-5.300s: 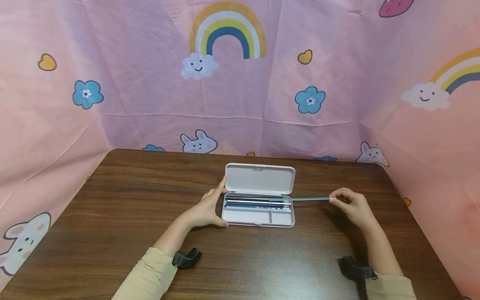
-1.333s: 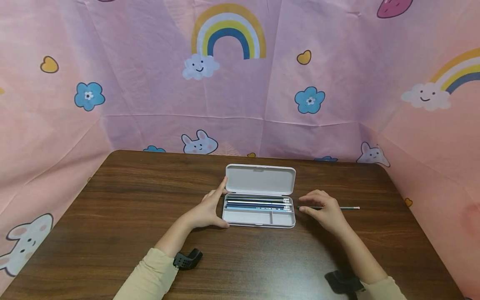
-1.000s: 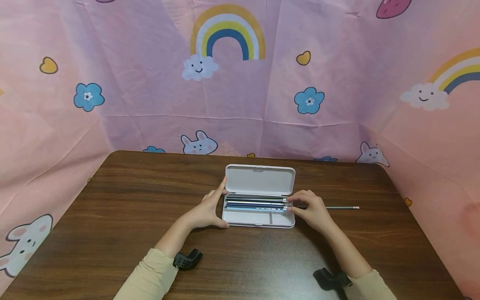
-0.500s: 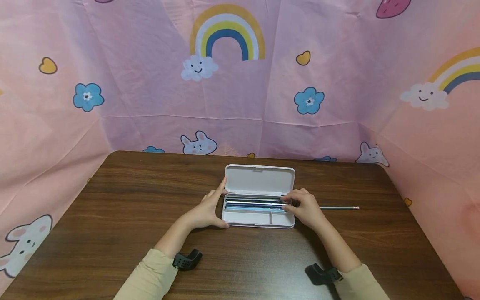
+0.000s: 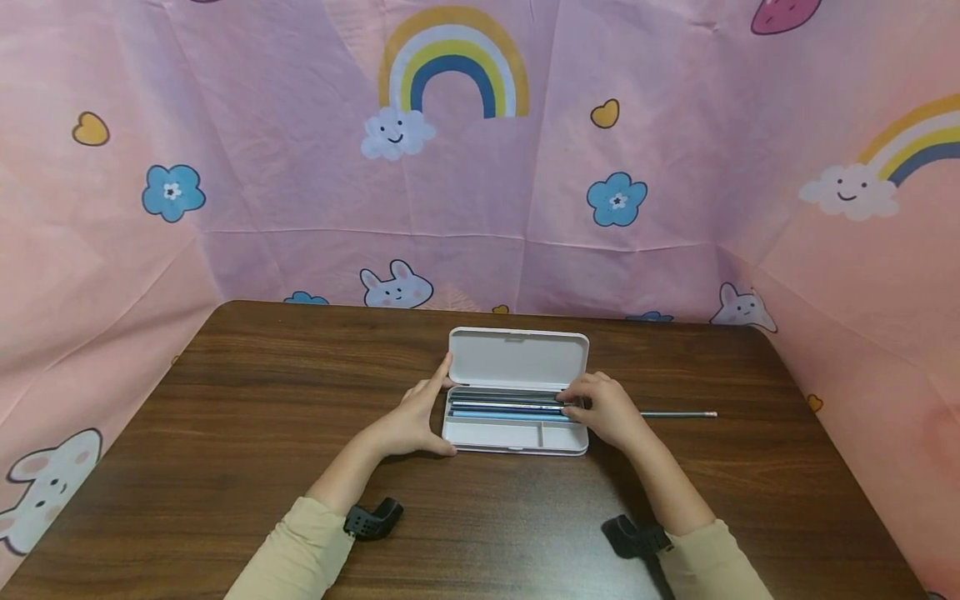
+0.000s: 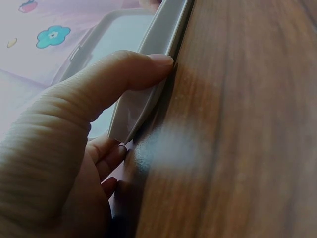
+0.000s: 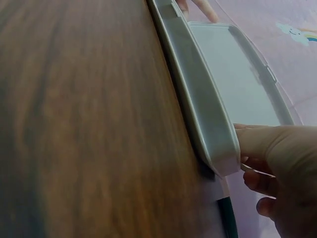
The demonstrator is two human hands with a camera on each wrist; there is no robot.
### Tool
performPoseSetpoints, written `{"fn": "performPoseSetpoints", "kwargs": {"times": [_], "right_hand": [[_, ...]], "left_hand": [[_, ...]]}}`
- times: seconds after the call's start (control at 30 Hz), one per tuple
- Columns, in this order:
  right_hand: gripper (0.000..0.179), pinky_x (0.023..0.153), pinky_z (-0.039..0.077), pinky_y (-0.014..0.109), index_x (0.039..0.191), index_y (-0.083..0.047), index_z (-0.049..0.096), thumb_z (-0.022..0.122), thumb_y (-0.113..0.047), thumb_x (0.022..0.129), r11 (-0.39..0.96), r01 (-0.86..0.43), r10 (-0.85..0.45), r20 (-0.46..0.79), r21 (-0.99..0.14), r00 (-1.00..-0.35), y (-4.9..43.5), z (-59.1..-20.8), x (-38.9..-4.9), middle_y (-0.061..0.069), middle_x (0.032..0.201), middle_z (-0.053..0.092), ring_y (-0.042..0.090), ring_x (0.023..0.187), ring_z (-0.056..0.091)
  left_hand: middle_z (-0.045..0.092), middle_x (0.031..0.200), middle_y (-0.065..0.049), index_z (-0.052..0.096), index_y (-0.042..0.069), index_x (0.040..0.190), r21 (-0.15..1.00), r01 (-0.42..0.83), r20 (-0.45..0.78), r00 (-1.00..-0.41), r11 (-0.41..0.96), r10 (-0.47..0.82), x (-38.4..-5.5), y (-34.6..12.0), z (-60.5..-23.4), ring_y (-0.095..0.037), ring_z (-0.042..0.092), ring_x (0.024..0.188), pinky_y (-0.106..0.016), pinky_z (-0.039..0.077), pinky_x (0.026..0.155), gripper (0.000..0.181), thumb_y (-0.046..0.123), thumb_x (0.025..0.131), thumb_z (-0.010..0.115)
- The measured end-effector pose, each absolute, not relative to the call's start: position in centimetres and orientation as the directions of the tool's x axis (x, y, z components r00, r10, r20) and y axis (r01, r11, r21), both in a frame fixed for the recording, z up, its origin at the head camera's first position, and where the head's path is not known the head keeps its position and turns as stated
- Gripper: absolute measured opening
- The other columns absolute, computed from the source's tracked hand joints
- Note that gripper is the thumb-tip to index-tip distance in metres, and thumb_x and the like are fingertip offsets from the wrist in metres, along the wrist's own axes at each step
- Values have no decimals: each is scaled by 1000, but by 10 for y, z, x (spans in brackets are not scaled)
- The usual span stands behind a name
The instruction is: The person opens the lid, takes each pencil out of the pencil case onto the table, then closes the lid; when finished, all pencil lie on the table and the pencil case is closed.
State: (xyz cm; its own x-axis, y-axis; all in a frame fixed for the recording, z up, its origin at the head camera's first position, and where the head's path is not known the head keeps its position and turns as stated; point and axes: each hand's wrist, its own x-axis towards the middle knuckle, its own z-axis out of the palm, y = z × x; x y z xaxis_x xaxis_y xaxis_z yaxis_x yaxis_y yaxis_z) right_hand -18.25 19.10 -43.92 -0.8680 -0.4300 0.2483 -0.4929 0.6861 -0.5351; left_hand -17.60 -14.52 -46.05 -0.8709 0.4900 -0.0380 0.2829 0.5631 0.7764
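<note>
An open white pencil case [image 5: 491, 433] stands on the table with its lid [image 5: 517, 357] raised behind it. Several dark and blue pencils [image 5: 506, 407] lie side by side in its long back compartment. My left hand [image 5: 408, 425] grips the case's left end, with the thumb [image 6: 143, 72] on the front wall and fingers behind. My right hand [image 5: 607, 412] reaches over the right end, thumb and fingertips pinching the row of pencils near their eraser ends, which it hides. One greenish pencil [image 5: 678, 414] lies on the table right of the case, its left part hidden behind that hand.
The brown wood-grain table [image 5: 300, 367] extends around the case. A pink patterned cloth [image 5: 465, 200] hangs behind and at both sides. Each wrist wears a black band [image 5: 375, 518]. The front part of the case holds two shallow compartments.
My right hand let go of the greenish pencil on the table, then moved left onto the pencils in the case. These have shifted or rolled slightly. My left hand stays on the case.
</note>
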Motion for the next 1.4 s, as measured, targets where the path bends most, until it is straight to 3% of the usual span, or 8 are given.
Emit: {"fn": "performPoseSetpoints", "kwargs": {"times": [0.13, 0.43, 1.4], "right_hand": [[14, 99, 32, 53, 89, -11, 76, 79, -6, 76, 709, -477, -432, 215, -519, -876, 189, -437, -183, -2, 89, 66, 24, 92, 59], [12, 80, 38, 42, 87, -15, 76, 80, -10, 76, 722, -516, -445, 262, -460, -856, 190, -439, -181, -4, 90, 68, 18, 85, 54], [12, 74, 40, 38, 88, -10, 75, 74, -2, 78, 597, -697, -535, 450, -397, -715, 199, -457, -189, -3, 87, 66, 15, 81, 52]], "left_hand": [[37, 143, 0, -13, 37, 151, 773, 285, -35, -873, 566, 487, -176, -146, -460, -28, 23, 134, -60, 19, 103, 139, 23, 61, 91], [38, 142, -1, -12, 36, 152, 771, 290, -28, -873, 566, 486, -177, -146, -464, -27, 23, 134, -59, 19, 104, 140, 22, 59, 92], [38, 142, 0, -13, 39, 151, 775, 287, -31, -873, 563, 488, -178, -145, -464, -27, 23, 134, -59, 19, 103, 140, 23, 60, 92]]}}
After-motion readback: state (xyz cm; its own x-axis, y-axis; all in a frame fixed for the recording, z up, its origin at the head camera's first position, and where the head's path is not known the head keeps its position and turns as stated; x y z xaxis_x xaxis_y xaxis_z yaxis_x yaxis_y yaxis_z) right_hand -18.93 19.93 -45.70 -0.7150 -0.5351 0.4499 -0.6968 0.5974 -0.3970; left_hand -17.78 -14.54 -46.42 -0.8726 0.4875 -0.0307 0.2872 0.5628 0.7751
